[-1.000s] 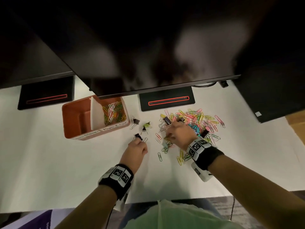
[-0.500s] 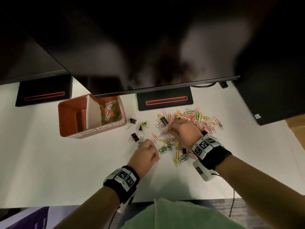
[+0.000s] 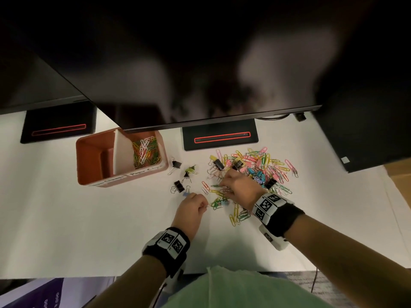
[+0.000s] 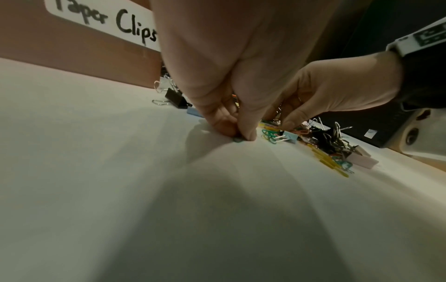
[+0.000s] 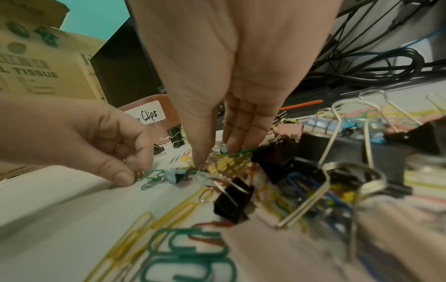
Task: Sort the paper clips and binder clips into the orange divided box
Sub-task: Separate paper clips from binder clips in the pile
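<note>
The orange divided box point(image 3: 89, 156) stands at the left; its right cell holds paper clips point(image 3: 145, 152), and its left cell shows only bare bottom. A mixed heap of coloured paper clips and binder clips point(image 3: 262, 165) lies to the right. Three binder clips point(image 3: 178, 186) lie apart between box and heap. My left hand point(image 3: 193, 205) pinches a paper clip point(image 4: 237, 139) against the table, thumb to fingertips. My right hand point(image 3: 238, 185) points down into the heap's near-left edge. Its thumb point(image 5: 200, 160) and fingers touch clips with a gap between them.
A dark monitor point(image 3: 200, 74) overhangs the back of the table and part of the box. Two black stands with red outlines point(image 3: 220, 138) sit behind. The box's labels face me point(image 4: 103, 21). Cables point(image 5: 362, 63) and a cardboard carton point(image 5: 36, 72) lie beyond.
My left hand has left the separated binder clips and moved right and nearer to me, to the heap's edge, where it now pinches a clip. My right hand has shifted slightly nearer within the heap.
</note>
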`<action>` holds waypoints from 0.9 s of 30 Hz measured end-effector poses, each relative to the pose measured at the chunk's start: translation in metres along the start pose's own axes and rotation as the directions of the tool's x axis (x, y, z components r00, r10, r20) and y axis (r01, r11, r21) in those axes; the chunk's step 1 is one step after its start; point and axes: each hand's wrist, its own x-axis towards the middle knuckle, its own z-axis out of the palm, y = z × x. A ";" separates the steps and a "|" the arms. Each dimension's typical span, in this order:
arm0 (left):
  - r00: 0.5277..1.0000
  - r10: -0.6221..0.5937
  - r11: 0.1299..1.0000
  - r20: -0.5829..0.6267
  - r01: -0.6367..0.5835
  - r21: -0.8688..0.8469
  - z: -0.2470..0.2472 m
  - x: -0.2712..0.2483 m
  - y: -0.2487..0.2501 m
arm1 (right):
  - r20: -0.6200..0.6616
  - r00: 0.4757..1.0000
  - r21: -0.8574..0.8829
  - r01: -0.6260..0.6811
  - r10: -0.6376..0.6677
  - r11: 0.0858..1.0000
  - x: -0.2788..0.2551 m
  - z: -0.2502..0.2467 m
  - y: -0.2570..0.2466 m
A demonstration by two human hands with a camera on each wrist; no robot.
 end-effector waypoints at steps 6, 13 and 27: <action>0.999 -0.019 0.996 0.030 0.016 0.090 0.002 -0.001 -0.006 | 0.021 1.000 -0.039 -0.002 0.002 0.999 0.002 -0.001 0.002; 0.987 0.100 0.980 0.123 -0.119 0.162 -0.003 0.001 -0.003 | -0.026 1.000 -0.090 -0.015 0.012 0.996 0.004 0.005 0.003; 0.992 0.111 0.981 0.051 -0.118 0.156 0.010 0.017 0.014 | -0.149 0.989 0.178 0.025 0.002 0.984 -0.004 -0.010 0.003</action>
